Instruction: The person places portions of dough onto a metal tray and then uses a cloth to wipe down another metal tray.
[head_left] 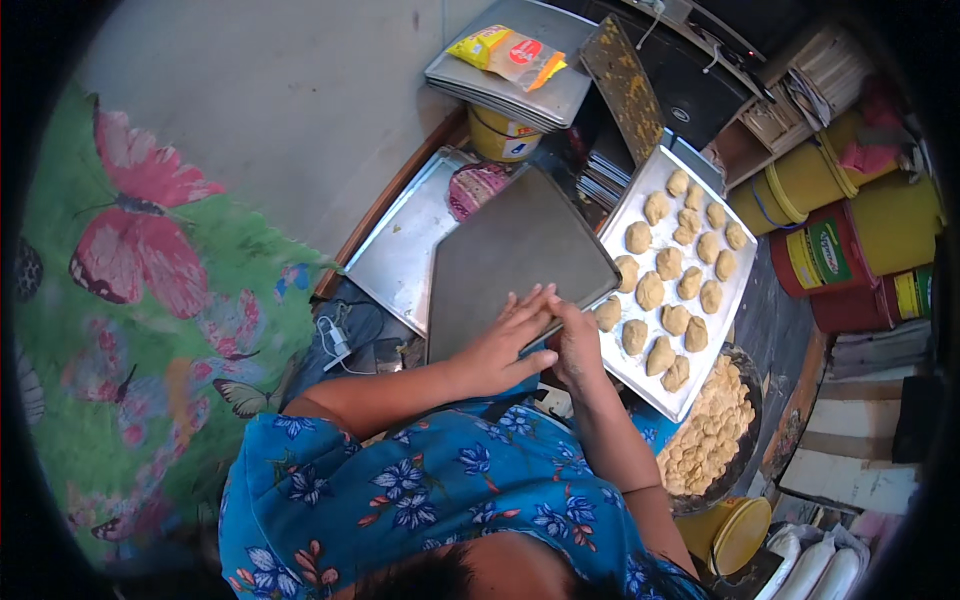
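My left hand reaches in with its fingers stretched out, meeting my right hand palm to palm. Whatever lies between the two palms, if anything, is hidden. Just beyond them is a dark, bare baking tray, its right corner beside the silver baking tray. Rows of small tan dough lumps sit on that silver tray, to the right of my hands. Below it, partly covered by the tray, a wide dark basin holds a heap of crumbly dough.
Another silver tray lies at left with a pink patterned cloth. Stacked trays carrying a yellow packet rest on a yellow bucket. More buckets stand at right; a lidded yellow bucket stands near right. A white plug lies at left.
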